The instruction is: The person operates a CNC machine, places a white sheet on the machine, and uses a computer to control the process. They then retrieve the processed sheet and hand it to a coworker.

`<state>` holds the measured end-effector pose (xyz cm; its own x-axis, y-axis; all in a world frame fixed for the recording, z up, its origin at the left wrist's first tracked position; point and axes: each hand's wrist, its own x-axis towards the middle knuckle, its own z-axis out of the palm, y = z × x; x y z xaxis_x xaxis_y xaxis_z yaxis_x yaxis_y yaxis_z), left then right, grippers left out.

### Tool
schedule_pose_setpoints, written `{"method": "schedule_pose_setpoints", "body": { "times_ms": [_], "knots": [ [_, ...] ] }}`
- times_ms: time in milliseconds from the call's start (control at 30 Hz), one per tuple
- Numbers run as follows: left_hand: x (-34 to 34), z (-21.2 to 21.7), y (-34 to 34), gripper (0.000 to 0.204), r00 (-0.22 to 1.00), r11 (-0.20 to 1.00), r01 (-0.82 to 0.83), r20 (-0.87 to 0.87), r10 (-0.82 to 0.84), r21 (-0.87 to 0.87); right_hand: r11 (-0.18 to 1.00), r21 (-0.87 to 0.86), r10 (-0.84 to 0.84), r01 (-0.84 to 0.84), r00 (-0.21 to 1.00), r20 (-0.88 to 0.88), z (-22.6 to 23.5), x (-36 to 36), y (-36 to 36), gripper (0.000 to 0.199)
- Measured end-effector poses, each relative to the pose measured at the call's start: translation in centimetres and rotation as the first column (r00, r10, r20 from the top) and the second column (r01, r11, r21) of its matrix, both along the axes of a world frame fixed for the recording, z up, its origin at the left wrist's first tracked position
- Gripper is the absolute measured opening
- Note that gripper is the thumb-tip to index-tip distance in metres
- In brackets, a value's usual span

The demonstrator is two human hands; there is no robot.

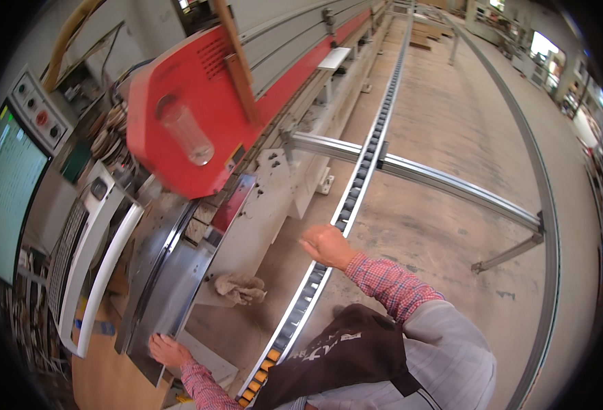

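My left hand (169, 350) lies on the near end of a grey metal bed plate (173, 295), its fingers stretched out and somewhat apart. Over a long roller rail (368, 162) is my right hand (328, 247), with curled fingers. Whether that hand touches the rail or has anything inside it is hidden by its back. Dark rollers run along the rail, changing to orange ones (260, 378) near my body. Between the plate and the rail a crumpled beige cloth (240, 289) hangs at the machine's side.
A large red machine housing (189, 113) stands beyond the plate. A screen (11, 195), a button panel (40, 113) and a keyboard (68, 258) are at the left. An aluminium crossbar (452, 179) joins the roller rail to a curved-looking outer frame rail (546, 225) on the right.
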<state>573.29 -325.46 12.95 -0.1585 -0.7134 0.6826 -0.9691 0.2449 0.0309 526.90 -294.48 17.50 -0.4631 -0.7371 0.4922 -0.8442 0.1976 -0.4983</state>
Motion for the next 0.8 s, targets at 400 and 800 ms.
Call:
{"method": "schedule_pose_setpoints", "body": {
  "times_ms": [400,800],
  "knots": [
    [-11.3,7.7,14.8,0.057,0.528,0.370,0.822,-0.337,-0.779,0.433,0.907,-0.071,-0.355,0.414,0.846,0.398,-6.3,18.5,15.7,0.014],
    [-22.9,9.3,28.9,0.046,-0.238,-0.395,0.801,-0.367,-0.899,0.449,0.481,0.577,-0.834,0.660,0.140,0.534,-16.6,39.7,34.7,0.021]
  ]
}}
